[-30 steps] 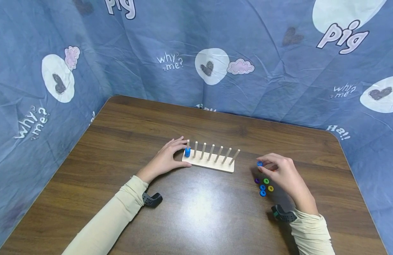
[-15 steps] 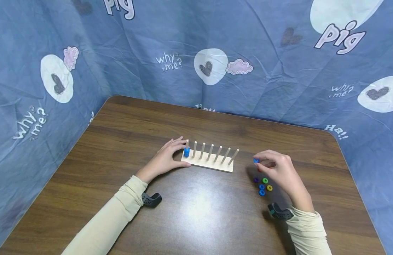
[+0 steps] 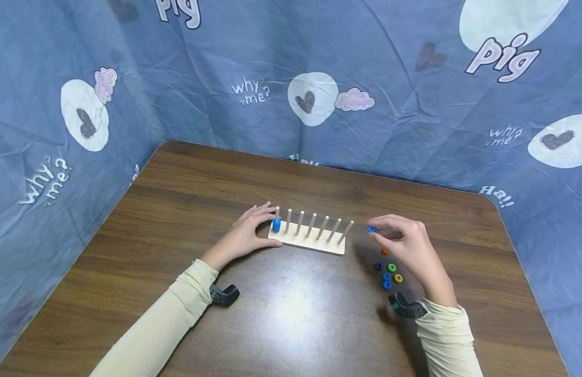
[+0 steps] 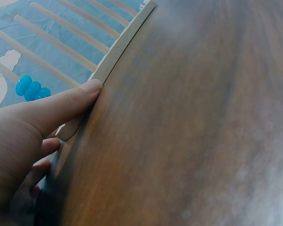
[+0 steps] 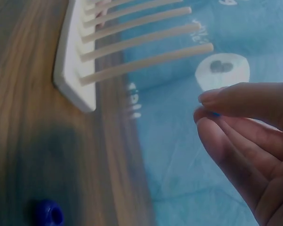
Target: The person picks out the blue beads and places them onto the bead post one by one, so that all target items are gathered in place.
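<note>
A pale wooden peg board (image 3: 314, 243) with a row of upright pegs lies on the table. Blue beads (image 3: 276, 225) are stacked on its leftmost peg. My left hand (image 3: 247, 230) holds the board's left end, thumb along the front edge and fingers at the back. My right hand (image 3: 410, 250) is raised right of the board and pinches a blue bead (image 3: 372, 229) between thumb and fingertips. In the right wrist view the fingers hide most of this bead (image 5: 216, 114). The other pegs are bare.
Below the right hand lie loose beads: an orange-red one (image 3: 385, 251), a purple one (image 3: 379, 266), a green one (image 3: 392, 267), a yellow one (image 3: 398, 278) and two blue ones (image 3: 387, 285). A blue printed cloth (image 3: 206, 120) hangs behind the brown table (image 3: 215, 167).
My right hand has moved left and away from me, toward the board, carrying the blue bead. The orange-red bead has come into full view beneath it. My left hand stays put.
</note>
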Demonstrator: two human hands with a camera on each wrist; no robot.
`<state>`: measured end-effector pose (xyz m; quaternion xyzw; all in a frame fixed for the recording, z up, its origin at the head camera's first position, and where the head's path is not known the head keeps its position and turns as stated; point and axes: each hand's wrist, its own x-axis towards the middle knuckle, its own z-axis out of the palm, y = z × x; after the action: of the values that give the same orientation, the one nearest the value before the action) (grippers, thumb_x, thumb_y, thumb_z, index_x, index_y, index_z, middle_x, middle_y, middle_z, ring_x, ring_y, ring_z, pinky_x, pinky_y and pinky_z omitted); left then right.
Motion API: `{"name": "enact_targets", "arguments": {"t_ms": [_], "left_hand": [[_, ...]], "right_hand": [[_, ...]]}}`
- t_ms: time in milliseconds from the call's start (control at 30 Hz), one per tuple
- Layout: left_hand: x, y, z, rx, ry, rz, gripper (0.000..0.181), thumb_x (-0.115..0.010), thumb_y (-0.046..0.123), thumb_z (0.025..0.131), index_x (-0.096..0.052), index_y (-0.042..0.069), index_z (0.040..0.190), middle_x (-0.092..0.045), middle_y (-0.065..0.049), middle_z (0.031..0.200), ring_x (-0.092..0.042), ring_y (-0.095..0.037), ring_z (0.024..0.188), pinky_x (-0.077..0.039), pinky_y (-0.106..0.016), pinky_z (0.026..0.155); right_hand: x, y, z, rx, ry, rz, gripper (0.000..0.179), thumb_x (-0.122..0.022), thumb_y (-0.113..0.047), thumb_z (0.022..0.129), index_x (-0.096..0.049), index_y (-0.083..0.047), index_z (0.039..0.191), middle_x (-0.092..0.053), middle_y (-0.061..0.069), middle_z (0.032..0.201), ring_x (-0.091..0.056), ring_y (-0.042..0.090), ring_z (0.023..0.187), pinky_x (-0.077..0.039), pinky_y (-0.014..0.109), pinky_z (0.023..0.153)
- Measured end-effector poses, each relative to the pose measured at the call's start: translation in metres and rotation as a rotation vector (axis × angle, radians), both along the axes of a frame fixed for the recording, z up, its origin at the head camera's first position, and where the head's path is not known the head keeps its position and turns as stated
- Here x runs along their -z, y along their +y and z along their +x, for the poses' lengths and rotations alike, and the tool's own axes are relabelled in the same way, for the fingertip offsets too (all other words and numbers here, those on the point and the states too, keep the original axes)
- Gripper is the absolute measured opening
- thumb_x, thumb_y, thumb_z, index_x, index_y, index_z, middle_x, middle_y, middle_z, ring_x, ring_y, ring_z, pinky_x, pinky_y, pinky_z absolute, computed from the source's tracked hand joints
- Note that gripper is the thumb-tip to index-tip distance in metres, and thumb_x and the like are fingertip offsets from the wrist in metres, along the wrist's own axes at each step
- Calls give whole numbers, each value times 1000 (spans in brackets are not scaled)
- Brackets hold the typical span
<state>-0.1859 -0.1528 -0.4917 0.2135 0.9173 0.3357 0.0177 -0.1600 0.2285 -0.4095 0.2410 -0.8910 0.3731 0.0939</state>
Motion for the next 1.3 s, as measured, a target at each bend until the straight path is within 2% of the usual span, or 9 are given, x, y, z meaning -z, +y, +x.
{"name": "enact_targets", "arguments": {"t_ms": [167, 333, 633, 933, 1300], "left_hand": [[2, -1, 0, -5, -2, -4, 66, -84, 47, 78, -65, 13, 131, -49, -6, 155, -30, -23, 155, -14, -43, 133], [2, -2, -1, -4, -4, -3, 66, -83, 48, 78, -65, 14, 132, -48, -5, 156, -29, -23, 155, -13, -43, 133], [3, -1, -1, 5, 49, 2, 64, -86, 44, 77, -66, 10, 128, -52, -10, 153, -34, -28, 152, -18, -47, 132], [1, -1, 0, 4, 43, 5, 65, -86, 44, 76, -66, 10, 128, -51, -10, 153, -34, -28, 152, -18, -48, 132], [1, 1, 0, 5, 39, 13, 64, -86, 43, 76, -66, 10, 128, -52, -10, 152, -34, -27, 153, -17, -46, 132]], "right_hand": [[-6, -9, -2, -1, 0, -28, 20, -79, -4, 84, -78, -14, 101, -78, -1, 103, -74, 9, 84, -61, 15, 68], [-11, -18, -4, -1, 29, -36, 19, -81, -7, 83, -78, -15, 99, -78, -3, 100, -72, 4, 85, -61, 15, 68], [-18, -32, -9, -43, 38, -118, 18, -81, -7, 83, -79, -16, 99, -78, -1, 99, -70, -1, 83, -60, 15, 70], [-21, -60, -13, -134, 37, -143, 17, -79, -4, 85, -78, -8, 101, -78, 4, 100, -73, 9, 76, -62, 19, 71], [-25, -86, -17, -192, 24, -155, 18, -78, -7, 86, -78, -12, 104, -78, 1, 102, -73, 9, 77, -62, 22, 70]]}}
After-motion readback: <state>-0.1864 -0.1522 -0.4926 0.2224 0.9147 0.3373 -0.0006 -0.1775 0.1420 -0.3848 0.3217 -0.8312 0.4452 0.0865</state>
